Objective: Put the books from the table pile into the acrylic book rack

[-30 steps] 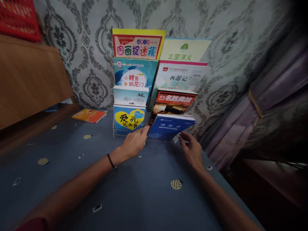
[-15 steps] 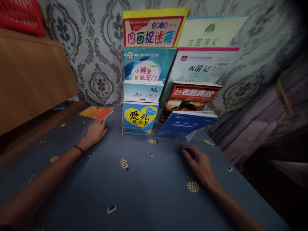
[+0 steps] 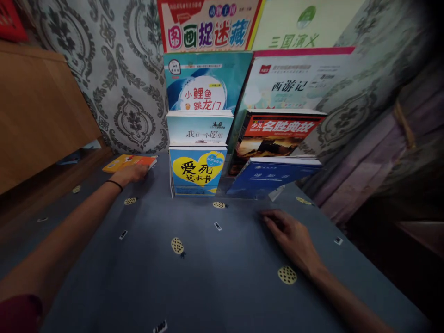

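Racked books [image 3: 263, 92] and a wooden cabinet [image 3: 38, 111] flank the orange book [image 3: 126, 160].

Somebody's home around me, damask-style wallpaper [image 3: 133, 118], a tied-back lilac curtain [image 3: 357, 185], a wooden cabinet [image 3: 41, 111], a blue printed cloth [image 3: 208, 282].

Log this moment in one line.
left hand: on orange book | right hand: curled, nearest dark blue book | other books: two columns

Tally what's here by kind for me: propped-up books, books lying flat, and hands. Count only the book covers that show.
Propped-up books: 8, in two columns of four
Book lying flat: 1, orange
Hands: 2, the left hand and the right hand
Total: 11
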Demonstrator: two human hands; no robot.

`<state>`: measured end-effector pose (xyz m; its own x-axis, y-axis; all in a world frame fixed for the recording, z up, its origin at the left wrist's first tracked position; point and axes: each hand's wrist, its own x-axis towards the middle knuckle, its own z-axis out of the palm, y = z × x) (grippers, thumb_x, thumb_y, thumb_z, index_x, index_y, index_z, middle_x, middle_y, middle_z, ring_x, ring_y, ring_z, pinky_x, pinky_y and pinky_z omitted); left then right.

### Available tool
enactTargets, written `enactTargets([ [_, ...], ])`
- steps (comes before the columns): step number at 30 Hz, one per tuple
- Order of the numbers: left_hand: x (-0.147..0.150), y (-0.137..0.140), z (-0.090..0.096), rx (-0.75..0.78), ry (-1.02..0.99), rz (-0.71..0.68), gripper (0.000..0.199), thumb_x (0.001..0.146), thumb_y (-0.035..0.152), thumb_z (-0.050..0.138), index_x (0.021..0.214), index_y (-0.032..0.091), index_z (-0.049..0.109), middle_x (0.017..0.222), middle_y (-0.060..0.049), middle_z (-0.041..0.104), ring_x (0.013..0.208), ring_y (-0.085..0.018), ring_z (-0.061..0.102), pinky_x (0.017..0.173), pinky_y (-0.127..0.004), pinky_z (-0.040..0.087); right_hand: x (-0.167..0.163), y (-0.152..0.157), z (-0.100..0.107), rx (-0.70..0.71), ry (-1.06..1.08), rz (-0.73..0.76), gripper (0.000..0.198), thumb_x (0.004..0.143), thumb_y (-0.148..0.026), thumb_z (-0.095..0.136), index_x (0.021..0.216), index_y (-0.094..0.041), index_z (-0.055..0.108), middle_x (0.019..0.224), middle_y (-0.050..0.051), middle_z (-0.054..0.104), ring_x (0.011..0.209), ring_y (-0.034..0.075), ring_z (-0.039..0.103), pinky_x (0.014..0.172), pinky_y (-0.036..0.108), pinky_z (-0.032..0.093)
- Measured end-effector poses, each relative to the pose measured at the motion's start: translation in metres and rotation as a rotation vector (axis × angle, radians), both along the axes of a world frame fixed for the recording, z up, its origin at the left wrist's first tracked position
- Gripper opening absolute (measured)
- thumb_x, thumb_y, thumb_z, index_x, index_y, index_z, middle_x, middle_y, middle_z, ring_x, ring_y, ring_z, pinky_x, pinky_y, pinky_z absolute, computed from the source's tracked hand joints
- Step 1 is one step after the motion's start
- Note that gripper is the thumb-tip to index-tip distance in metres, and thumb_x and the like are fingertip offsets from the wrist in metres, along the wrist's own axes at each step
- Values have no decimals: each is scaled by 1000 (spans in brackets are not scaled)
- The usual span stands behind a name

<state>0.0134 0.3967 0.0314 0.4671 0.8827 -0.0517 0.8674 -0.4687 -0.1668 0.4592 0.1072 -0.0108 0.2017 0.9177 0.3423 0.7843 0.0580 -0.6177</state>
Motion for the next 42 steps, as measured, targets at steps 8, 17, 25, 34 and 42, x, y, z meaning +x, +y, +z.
enactTargets([
  [8,12,-18,1,28,129,-1,29,92,12,45,116,12,61,108,-17,72,101,-25,69,89,-32,49,0,0,1,1,-24,23,28,88,-40,50,93,-25,73,91,6,77,74,24,71,67,37,57],
  [17,12,-68,5,54,177,-58,36,91,7,37,118,9,61,101,-19,72,97,-26,70,88,-37,51,1,1,-3,8,-36,41,31,86,-41,47,92,-23,72,89,8,75,74,25,71,67,39,57],
  [25,26,-136,11,-12,189,-93,44,90,7,35,128,3,58,101,-23,72,94,-29,71,82,-39,52,0,1,-4,28,-38,69,28,86,-41,49,91,-25,72,90,7,75,74,25,69,68,39,57],
  [34,21,-153,22,-37,-20,-27,34,96,40,50,123,26,65,111,-9,73,104,-27,68,89,-35,49,3,3,-7,-2,-37,67,30,85,-45,49,90,-25,72,94,8,75,77,27,70,70,41,57],
  [42,-11,-88,16,50,-149,304,50,104,40,25,122,15,65,127,-19,65,119,-35,59,93,-52,49,3,3,-6,10,-34,64,28,84,-45,51,88,-27,72,92,7,76,77,28,71,68,41,58],
])
